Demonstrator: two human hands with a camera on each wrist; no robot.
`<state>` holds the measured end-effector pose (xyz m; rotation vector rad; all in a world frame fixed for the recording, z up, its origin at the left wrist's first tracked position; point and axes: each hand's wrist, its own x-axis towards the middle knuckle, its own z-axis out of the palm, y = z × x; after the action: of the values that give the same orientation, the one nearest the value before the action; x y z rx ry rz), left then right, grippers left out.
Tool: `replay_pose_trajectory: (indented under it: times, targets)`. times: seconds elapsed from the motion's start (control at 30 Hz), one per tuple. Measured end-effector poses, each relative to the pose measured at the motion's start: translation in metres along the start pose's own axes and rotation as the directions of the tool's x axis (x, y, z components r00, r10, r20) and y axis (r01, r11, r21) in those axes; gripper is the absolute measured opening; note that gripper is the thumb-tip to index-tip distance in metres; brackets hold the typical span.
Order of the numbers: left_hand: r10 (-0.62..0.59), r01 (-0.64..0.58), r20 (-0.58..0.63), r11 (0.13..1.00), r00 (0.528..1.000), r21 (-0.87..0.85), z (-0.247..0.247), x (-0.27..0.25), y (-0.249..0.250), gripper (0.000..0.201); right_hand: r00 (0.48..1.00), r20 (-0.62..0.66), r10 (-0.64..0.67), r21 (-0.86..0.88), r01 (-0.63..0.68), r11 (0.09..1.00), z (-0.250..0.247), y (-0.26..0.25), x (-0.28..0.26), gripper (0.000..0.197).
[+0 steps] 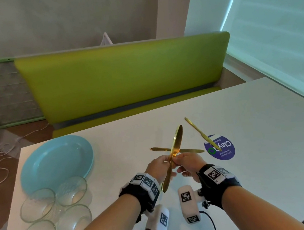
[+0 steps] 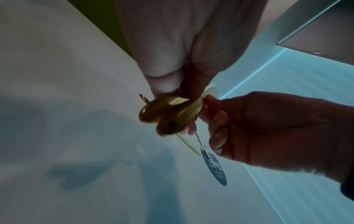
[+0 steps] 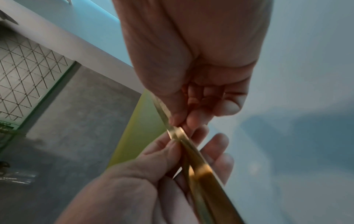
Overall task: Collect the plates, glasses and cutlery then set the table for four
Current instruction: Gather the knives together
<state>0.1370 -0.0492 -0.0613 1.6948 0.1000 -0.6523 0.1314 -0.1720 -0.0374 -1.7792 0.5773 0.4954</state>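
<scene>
Both my hands meet above the middle of the white table (image 1: 253, 158). My left hand (image 1: 167, 161) and right hand (image 1: 176, 161) each pinch the same gold knives (image 1: 175, 149), which stand tilted with the blade end up. The left wrist view shows two rounded handle ends of the held knives (image 2: 166, 113) below my left hand (image 2: 168, 89), with my right hand (image 2: 214, 115) beside them. Two more gold knives lie on the table: one flat knife (image 1: 187, 150) behind my hands, and a slanted knife (image 1: 199, 132). A light blue plate (image 1: 55, 162) and several clear glasses (image 1: 38, 204) sit at the left.
A round blue sticker (image 1: 223, 148) lies on the table under the slanted knife's tip. A green bench (image 1: 125, 79) runs along the table's far side. White cables (image 1: 1, 152) lie on the floor at the left. A window blind (image 1: 282, 24) fills the right.
</scene>
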Motion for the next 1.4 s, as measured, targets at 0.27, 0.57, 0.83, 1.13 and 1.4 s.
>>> replay_pose_trajectory:
  times: [0.27, 0.57, 0.83, 1.13, 1.4]
  targets:
    - [-0.016, 0.016, -0.074, 1.0, 0.997, 0.0, -0.002, 0.013, 0.004, 0.021, 0.998, 0.064, -0.026, -0.069, 0.031, 0.997, 0.004, -0.011, 0.02, 0.026]
    - [-0.097, 0.115, -0.167, 0.988, 0.981, 0.102, -0.01, 0.032, 0.0, 0.023, 0.998, 0.05, -0.041, -0.289, 0.054, 0.956, 0.006, -0.015, 0.05, 0.025]
    - [-0.139, 0.133, -0.299, 0.99, 0.944, -0.04, -0.05, 0.033, -0.002, 0.021, 0.984, -0.042, -0.174, -0.866, 0.051, 0.498, 0.007, -0.011, 0.084, 0.034]
    - [-0.147, 0.116, -0.376, 0.988, 0.915, -0.102, -0.058, 0.027, -0.009, 0.023, 0.972, 0.075, -0.224, -0.888, 0.167, 0.429, 0.021, -0.006, 0.081, 0.034]
    - [-0.102, 0.079, -0.354, 0.994, 0.93, -0.079, -0.041, 0.022, -0.002, 0.021, 0.984, 0.069, -0.163, -0.908, 0.13, 0.398, 0.017, 0.012, 0.068, 0.03]
